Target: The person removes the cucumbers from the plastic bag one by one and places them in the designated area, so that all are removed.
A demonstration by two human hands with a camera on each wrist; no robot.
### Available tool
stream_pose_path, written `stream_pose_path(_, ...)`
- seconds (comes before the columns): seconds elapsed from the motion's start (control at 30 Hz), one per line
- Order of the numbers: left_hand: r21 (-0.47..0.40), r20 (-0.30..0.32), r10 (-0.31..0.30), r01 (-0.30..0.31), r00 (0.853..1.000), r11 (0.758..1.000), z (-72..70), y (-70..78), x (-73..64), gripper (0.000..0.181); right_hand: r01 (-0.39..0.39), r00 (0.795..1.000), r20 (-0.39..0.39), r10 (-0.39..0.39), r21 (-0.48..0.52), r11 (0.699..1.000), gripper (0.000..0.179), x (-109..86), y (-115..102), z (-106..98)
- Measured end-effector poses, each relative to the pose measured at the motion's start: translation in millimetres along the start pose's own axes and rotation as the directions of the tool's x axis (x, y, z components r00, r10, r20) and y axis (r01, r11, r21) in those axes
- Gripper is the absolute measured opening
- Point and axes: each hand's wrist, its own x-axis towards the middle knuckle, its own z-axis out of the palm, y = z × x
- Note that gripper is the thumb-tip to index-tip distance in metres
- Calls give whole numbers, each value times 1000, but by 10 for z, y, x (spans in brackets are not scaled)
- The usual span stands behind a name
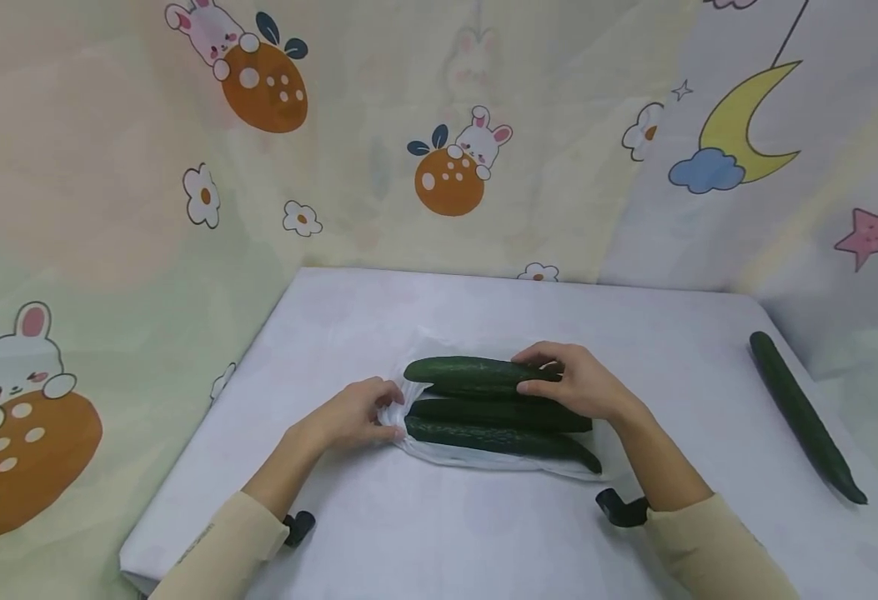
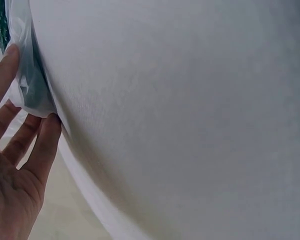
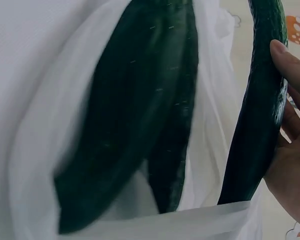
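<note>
A thin white plastic bag (image 1: 469, 458) lies on the table with several dark green cucumbers side by side in it. My left hand (image 1: 352, 418) holds the bag's gathered left end between thumb and fingers; the left wrist view shows this bag end (image 2: 35, 95) close up. At the back of the row, my right hand (image 1: 577, 383) grips the right part of a cucumber (image 1: 454, 369), thumb on the near side. In the right wrist view this cucumber (image 3: 257, 110) stands apart from two others, its lower end behind the bag's rim (image 3: 205, 220).
Another cucumber (image 1: 806, 417) lies alone near the table's right edge. White cloth covers the table (image 1: 423, 533). Behind it and at both sides hangs a patterned curtain (image 1: 363, 100). A black wrist device (image 1: 622, 507) sits below each hand.
</note>
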Motion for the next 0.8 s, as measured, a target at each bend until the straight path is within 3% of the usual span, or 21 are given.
stream_pose_path(0.3, 4, 3, -10, 10, 1000, 1000, 4, 4, 29, 43, 25, 999, -40, -24, 13, 1000, 38, -20, -182, -66)
stream_pose_path(0.5, -12, 11, -49, 49, 999, 999, 20, 41, 40, 42, 59, 995, -77, -57, 21, 998, 40, -6, -255, -46)
stream_pose_path(0.8, 1, 11, -86, 86, 996, 996, 30, 82, 19, 43, 65, 992, -119, -40, 213, 975, 41, 19, -358, -78)
